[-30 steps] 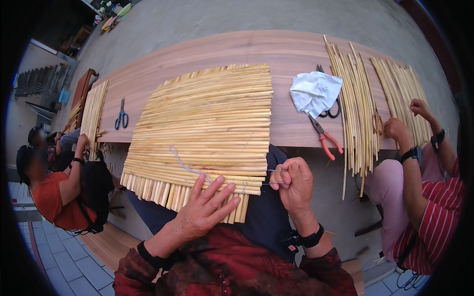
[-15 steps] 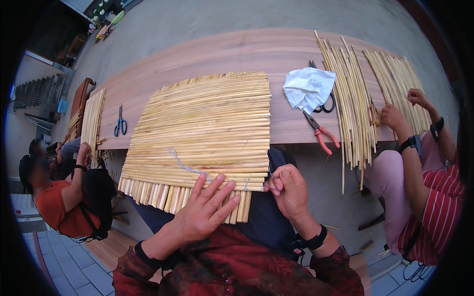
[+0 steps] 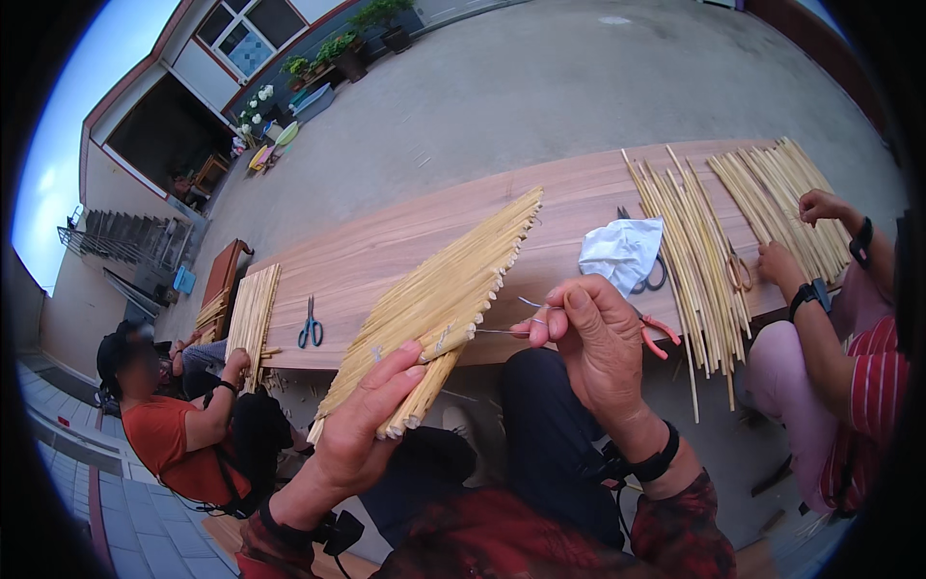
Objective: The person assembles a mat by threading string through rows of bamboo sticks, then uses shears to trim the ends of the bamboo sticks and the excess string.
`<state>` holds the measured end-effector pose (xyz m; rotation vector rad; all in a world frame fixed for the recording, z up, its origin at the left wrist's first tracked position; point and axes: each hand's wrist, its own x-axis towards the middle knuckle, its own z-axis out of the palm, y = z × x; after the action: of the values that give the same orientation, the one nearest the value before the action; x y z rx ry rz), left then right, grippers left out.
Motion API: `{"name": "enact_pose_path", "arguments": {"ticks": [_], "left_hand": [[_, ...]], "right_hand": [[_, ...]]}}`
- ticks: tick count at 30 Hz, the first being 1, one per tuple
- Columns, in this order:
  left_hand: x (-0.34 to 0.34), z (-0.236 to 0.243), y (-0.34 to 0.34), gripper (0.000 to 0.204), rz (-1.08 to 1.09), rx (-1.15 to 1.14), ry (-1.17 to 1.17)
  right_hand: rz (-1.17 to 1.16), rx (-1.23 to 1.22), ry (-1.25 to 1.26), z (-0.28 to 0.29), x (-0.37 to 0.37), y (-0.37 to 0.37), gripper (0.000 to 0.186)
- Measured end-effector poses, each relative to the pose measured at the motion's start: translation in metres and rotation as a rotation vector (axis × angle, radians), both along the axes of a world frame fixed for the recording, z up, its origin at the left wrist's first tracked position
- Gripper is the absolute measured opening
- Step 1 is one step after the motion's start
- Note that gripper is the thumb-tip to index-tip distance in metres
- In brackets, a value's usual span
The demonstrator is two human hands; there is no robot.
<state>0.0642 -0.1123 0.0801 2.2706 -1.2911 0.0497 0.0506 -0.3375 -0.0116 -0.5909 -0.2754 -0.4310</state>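
Observation:
My left hand (image 3: 355, 425) grips the near edge of a mat of yellow reed stalks (image 3: 434, 275), thumb on top. The mat is lifted and tilted, its right-hand stalk ends facing up toward me. Shorter stalks (image 3: 422, 398) stick out below its near edge. To the right of that edge, my right hand (image 3: 603, 343) is closed in a pinch on a thin pale cord (image 3: 496, 333), which runs taut to the mat's corner. A thin stiff-looking end shows above the fingers; I cannot tell whether it is a needle. Small knots of cord show near my left fingertips.
The wooden table (image 3: 521, 232) bears blue-handled scissors (image 3: 310, 326), a white cloth (image 3: 620, 253) over dark scissors, red-handled pliers (image 3: 659, 333) and loose reeds (image 3: 690, 261). A person in striped red (image 3: 878, 376) works at the right, another in orange (image 3: 174, 439) at the left.
The mat has come up from lying flat and is now tilted. My left hand has gone from resting flat on it to gripping its edge. My right hand has risen, drawing the cord.

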Motion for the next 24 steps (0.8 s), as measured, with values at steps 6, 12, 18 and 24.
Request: {"name": "enact_pose_path", "arguments": {"ticks": [6, 12, 18, 24], "left_hand": [[0.004, -0.002, 0.023, 0.041, 0.132, -0.316, 0.122], [0.001, 0.004, 0.045, 0.04, 0.175, -0.354, 0.137], [0.0, 0.006, 0.056, 0.04, 0.221, -0.378, 0.175], [-0.001, 0.008, 0.063, 0.038, 0.235, -0.432, 0.247]], "right_hand": [[0.076, -0.281, 0.026, 0.026, 0.006, 0.003, 0.017], [-0.188, -1.008, -0.039, 0.046, 0.013, 0.019, 0.024], [-0.374, -1.307, -0.173, 0.049, 0.028, 0.029, 0.01], [-0.221, -0.795, -0.362, 0.057, 0.044, 0.038, 0.006]]}}
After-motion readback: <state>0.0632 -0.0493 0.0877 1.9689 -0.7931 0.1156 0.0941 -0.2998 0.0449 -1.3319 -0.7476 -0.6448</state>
